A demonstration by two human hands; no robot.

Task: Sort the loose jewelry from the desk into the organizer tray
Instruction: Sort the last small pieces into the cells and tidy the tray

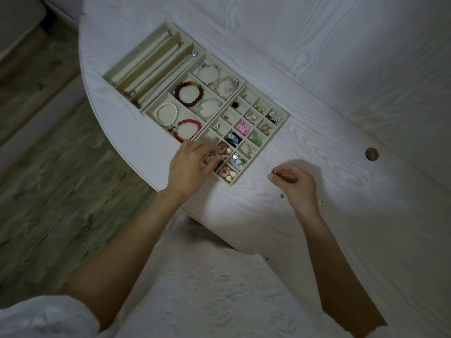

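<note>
A: Left hand (189,164)?
B: Fingers spread, blurred, over the near small compartments of the organizer tray (283,123); can't tell if it holds anything
A: Right hand (294,181)?
B: On the white desk (341,93) right of the tray, thumb and finger pinching a thin pin-like piece (280,173)
A: Loose bits?
B: Two tiny pieces near the right wrist, one (281,195) left, one (320,202) right
</note>
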